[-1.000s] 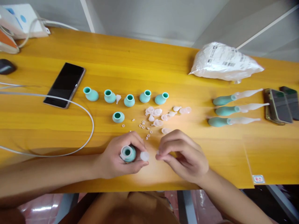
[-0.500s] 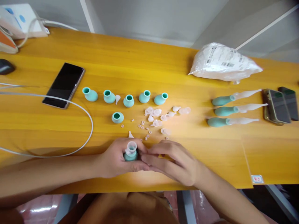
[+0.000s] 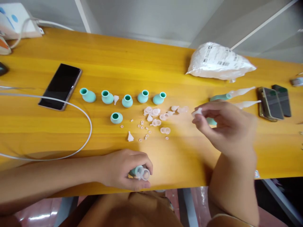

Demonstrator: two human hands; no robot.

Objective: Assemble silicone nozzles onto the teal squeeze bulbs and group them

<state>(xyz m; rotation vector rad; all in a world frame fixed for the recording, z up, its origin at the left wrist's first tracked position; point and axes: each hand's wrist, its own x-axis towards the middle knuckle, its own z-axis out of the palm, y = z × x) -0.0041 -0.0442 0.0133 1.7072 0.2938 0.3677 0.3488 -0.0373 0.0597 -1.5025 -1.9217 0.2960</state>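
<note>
An assembly workbench: yellow wooden table [image 3: 165, 66] strewn with small teal bulbs [image 3: 127, 101].

White bag [image 3: 219, 61] label print too blurred; nothing legible.

A desk [image 3: 151, 63] of yellow-orange wood grain with a smooth, softly shining varnished finish. Near its middle, at about twelve o'clock from the left hand [image 3: 123, 168], sit matt teal bulbs [image 3: 127, 101] that look like soft rubber or silicone. At two o'clock from that hand lie small translucent caps [image 3: 155, 117], frosted, milky plastic or silicone. At ten o'clock lies a phone [image 3: 61, 86] with a glossy black glass face and a smooth white plastic-coated cable [image 3: 87, 123]. At one o'clock, far back, a crinkled, shiny white plastic bag [image 3: 219, 61] with paper labels.
</note>
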